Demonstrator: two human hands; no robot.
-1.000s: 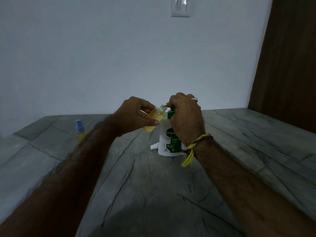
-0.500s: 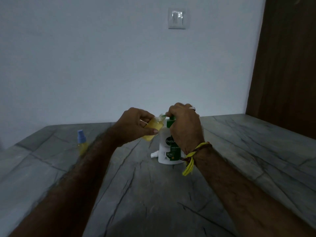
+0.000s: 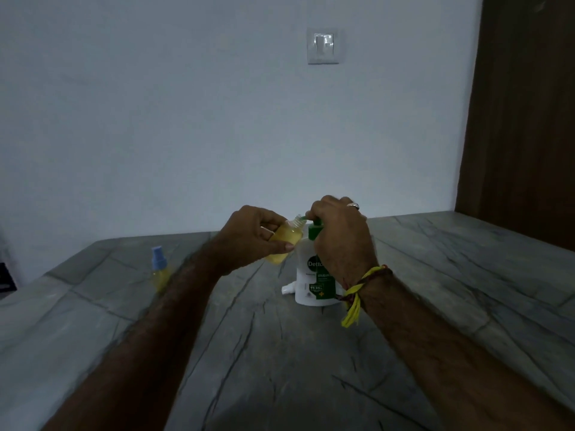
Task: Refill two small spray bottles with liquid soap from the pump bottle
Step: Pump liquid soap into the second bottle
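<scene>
My left hand (image 3: 249,236) grips a small clear spray bottle (image 3: 284,242) with yellow liquid inside, its cap off, tilted so its open neck meets the green pump nozzle. The white pump bottle (image 3: 314,279) with a green label stands on the stone table (image 3: 311,368). My right hand (image 3: 340,236) sits over its green pump head, fingers closed on it. A second small spray bottle (image 3: 159,272) with a blue sprayer top and yellow liquid stands upright at the left. A small white sprayer cap (image 3: 287,289) lies beside the pump bottle's base.
The grey veined stone table runs to a white wall (image 3: 186,119) behind. A light switch (image 3: 323,46) is on that wall. A dark wooden door (image 3: 522,119) is at the right. A dark object (image 3: 4,276) shows at the far left edge.
Both hands hold the same pose at the pump nozzle. The view has tilted up, so hands and bottles sit lower in the frame.
</scene>
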